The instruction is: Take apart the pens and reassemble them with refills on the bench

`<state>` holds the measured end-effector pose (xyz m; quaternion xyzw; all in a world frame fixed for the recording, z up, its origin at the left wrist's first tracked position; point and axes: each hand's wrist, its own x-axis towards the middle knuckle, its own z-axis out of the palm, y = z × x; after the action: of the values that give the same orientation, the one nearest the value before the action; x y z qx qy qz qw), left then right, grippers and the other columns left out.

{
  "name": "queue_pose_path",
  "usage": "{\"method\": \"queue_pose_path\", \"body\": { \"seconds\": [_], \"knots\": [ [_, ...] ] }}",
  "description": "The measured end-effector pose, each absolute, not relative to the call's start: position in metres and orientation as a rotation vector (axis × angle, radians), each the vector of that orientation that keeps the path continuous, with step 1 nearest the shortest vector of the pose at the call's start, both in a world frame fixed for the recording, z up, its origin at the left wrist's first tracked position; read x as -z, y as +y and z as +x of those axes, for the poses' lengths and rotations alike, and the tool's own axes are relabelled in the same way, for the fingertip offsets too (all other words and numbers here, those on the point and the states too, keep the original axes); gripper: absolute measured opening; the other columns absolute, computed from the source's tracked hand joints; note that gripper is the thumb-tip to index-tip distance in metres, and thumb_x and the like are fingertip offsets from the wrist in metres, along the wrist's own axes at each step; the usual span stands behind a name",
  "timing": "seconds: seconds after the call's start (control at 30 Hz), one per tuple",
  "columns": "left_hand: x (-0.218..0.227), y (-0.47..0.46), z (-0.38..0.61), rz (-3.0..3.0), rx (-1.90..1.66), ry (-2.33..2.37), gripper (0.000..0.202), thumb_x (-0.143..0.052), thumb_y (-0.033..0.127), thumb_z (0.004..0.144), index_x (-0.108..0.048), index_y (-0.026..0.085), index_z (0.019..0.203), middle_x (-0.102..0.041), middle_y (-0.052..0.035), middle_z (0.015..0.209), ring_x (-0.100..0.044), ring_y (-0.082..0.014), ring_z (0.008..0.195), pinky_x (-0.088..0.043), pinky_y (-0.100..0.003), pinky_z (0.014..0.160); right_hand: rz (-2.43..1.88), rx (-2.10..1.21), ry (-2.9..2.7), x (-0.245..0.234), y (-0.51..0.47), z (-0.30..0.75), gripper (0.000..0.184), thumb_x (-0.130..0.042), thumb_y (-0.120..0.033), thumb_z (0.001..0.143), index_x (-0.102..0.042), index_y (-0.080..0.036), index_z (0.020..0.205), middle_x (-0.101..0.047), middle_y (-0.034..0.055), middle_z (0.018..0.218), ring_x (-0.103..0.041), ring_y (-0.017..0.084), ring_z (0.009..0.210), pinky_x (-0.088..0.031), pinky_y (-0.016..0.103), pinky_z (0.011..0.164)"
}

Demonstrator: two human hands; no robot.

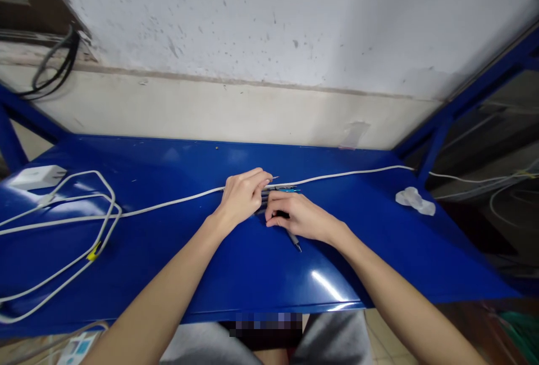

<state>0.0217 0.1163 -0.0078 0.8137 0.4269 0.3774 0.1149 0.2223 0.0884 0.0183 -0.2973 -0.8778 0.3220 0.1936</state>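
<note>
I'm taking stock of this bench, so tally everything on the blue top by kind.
White charger block: 1
Crumpled clear plastic piece: 1
White cable: at least 1
Pens: at least 3; the left hand and right hand hide the exact count
Total: at least 6

Blue metal bench, white cable, teal pen.
</note>
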Motion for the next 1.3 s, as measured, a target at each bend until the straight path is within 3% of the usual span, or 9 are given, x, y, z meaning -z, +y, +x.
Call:
{"method": "queue_pose_path", "body": {
  "seconds": [0.27,0.57,0.93,1.13,1.3],
  "knots": [
    [0.005,0.117,0.022,2.466,-1.004,1.242,0.027,-0.046,0.017,0.101,-0.073,0.022,0.099,-0.074,-0.0011,0.092,-0.068,-0.016,0.082,-0.044,-0.027,0.069,-1.06,-0.958,-1.731,-0.012,0.113,0.238,0.015,-0.071,-0.034,0.093,-0.069,-0.019,0.09,-0.069,0.0011,0.083,-0.062,0.014,0.072,-0.044,0.026,0.064],
    [0.006,0.114,0.024,2.486,-0.983,1.198,0.026,-0.047,0.019,0.102,-0.072,0.022,0.099,-0.073,-0.0004,0.092,-0.067,-0.0157,0.081,-0.043,-0.027,0.07,-1.036,-0.951,-1.728,0.003,0.117,0.235,0.014,-0.071,-0.032,0.091,-0.077,-0.019,0.093,-0.073,0.0047,0.094,-0.068,0.018,0.088,-0.052,0.029,0.075],
    [0.005,0.113,0.025,2.497,-0.963,1.187,0.024,-0.048,0.017,0.1,-0.071,0.021,0.094,-0.071,-0.0001,0.087,-0.064,-0.015,0.077,-0.04,-0.027,0.067,-0.965,-1.117,-1.64,-0.003,0.115,0.234,0.015,-0.075,-0.032,0.087,-0.076,-0.018,0.09,-0.075,0.0038,0.089,-0.067,0.016,0.08,-0.054,0.028,0.075],
    [0.004,0.11,0.026,2.521,-0.944,1.183,0.024,-0.049,0.017,0.101,-0.071,0.021,0.094,-0.07,-0.0003,0.088,-0.064,-0.015,0.078,-0.039,-0.027,0.066,-0.986,-1.152,-1.579,0.0,0.113,0.23,0.024,-0.083,-0.036,0.08,-0.074,-0.018,0.092,-0.073,0.0021,0.08,-0.06,0.011,0.06,-0.049,0.025,0.058],
    [0.001,0.108,0.027,2.525,-0.913,1.094,0.02,-0.052,0.022,0.102,-0.073,0.02,0.1,-0.068,-0.0006,0.085,-0.061,-0.0134,0.072,-0.04,-0.026,0.066,-0.963,-1.219,-1.542,0.002,0.111,0.229,0.03,-0.083,-0.043,0.08,-0.069,-0.017,0.081,-0.069,0.001,0.069,-0.054,0.009,0.05,-0.041,0.022,0.046]
  ]
}}
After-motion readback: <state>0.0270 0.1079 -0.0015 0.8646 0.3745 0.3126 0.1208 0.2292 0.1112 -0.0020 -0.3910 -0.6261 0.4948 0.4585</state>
